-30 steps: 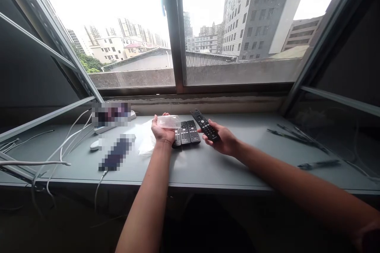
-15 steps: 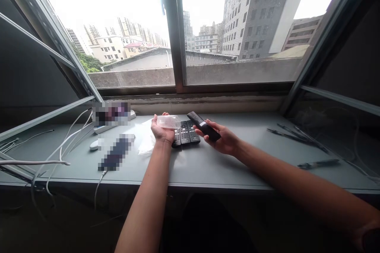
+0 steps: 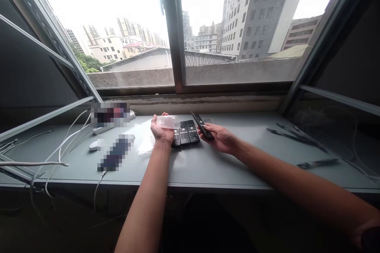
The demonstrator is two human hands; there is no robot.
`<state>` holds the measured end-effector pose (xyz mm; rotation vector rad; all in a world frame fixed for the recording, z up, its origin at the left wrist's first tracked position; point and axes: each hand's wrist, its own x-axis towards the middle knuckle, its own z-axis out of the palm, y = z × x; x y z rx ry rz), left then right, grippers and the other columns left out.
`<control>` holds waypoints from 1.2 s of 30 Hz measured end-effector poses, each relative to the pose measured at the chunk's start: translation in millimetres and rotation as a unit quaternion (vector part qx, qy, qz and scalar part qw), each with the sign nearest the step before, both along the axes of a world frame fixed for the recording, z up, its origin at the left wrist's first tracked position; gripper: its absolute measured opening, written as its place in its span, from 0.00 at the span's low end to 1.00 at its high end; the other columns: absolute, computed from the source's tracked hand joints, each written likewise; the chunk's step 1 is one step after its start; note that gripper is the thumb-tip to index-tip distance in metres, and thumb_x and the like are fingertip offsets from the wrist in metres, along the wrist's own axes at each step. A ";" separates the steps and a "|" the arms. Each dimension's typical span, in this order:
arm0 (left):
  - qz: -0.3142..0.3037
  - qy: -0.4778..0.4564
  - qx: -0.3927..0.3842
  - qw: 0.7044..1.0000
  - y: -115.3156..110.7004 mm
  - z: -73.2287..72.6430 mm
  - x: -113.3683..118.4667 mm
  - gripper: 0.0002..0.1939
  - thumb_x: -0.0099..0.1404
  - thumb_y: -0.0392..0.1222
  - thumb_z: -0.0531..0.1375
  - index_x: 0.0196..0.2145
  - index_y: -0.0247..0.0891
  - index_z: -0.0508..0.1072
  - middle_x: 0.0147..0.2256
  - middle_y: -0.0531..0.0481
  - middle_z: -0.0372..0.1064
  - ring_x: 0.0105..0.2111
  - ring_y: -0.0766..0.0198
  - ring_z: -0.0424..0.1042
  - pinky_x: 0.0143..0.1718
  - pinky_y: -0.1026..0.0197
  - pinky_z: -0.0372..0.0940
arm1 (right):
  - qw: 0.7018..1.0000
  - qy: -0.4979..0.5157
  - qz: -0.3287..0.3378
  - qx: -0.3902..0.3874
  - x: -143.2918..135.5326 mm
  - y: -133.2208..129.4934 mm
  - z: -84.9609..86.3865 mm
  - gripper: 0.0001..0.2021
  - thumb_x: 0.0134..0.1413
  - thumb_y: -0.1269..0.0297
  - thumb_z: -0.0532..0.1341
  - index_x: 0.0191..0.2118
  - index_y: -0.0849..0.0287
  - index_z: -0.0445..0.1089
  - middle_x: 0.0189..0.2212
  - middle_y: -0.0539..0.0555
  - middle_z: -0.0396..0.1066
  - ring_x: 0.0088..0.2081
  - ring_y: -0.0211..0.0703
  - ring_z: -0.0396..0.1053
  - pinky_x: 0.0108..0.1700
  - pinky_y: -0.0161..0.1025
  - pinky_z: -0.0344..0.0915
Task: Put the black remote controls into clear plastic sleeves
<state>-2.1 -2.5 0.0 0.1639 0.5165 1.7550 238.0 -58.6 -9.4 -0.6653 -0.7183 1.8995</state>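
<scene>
In my left hand (image 3: 162, 133), palm turned up, lies a clear plastic sleeve (image 3: 168, 121) that the fingers hold. My right hand (image 3: 221, 137) is closed round the lower part of a black remote control (image 3: 202, 125), which is tilted with its button side partly in view. Between the two hands, black remote controls (image 3: 184, 133) lie side by side on the table, the leftmost partly covered by my left hand and the sleeve. A pile of thin whitish plastic sleeves (image 3: 146, 145) spreads beside my left wrist.
The grey table (image 3: 231, 172) runs below a window. To the left are a blurred-out phone-like thing (image 3: 115, 153), a white mouse-like thing (image 3: 94, 146), a power strip (image 3: 132, 115) and loose white cables (image 3: 61, 142). Dark pens or thin tools (image 3: 297, 138) lie at right.
My right hand has turned the remote control, so its button side shows where its smooth back showed before. My left hand with the sleeve stays about where it was.
</scene>
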 end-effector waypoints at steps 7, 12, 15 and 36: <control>-0.001 -0.001 -0.005 1.000 0.3 0.0 0.2 0.17 0.78 0.52 0.59 0.47 0.34 0.77 0.39 0.43 0.77 0.34 0.60 0.78 0.36 0.60 0.74 | 0.997 -0.051 0.004 0.064 2.2 -0.2 -2.3 0.11 0.63 0.79 0.70 0.50 0.65 0.81 0.50 0.63 0.84 0.46 0.41 0.83 0.51 0.32 0.79; -0.001 -0.002 -0.006 1.000 0.0 0.6 0.6 0.17 0.77 0.52 0.59 0.48 0.34 0.78 0.39 0.43 0.77 0.34 0.60 0.78 0.35 0.60 0.73 | 0.987 -0.077 -0.033 0.137 -0.5 0.4 -9.1 0.20 0.52 0.72 0.80 0.51 0.59 0.80 0.50 0.60 0.84 0.49 0.47 0.82 0.52 0.41 0.78; -0.001 -0.001 -0.004 1.000 0.4 0.2 0.6 0.18 0.78 0.52 0.59 0.47 0.34 0.78 0.38 0.43 0.77 0.34 0.60 0.77 0.35 0.60 0.73 | 0.975 -0.099 -0.054 0.193 -2.1 1.1 -12.7 0.21 0.47 0.68 0.83 0.47 0.57 0.82 0.48 0.55 0.84 0.49 0.45 0.80 0.54 0.42 0.75; 0.050 -0.052 -0.018 0.997 6.5 -0.6 -2.7 0.08 0.73 0.43 0.62 0.45 0.37 0.71 0.40 0.46 0.76 0.37 0.62 0.80 0.38 0.61 0.77 | 0.969 -0.149 -0.052 0.190 0.3 -4.0 -4.4 0.16 0.60 0.51 0.74 0.43 0.58 0.78 0.40 0.57 0.81 0.26 0.39 0.70 0.24 0.37 0.64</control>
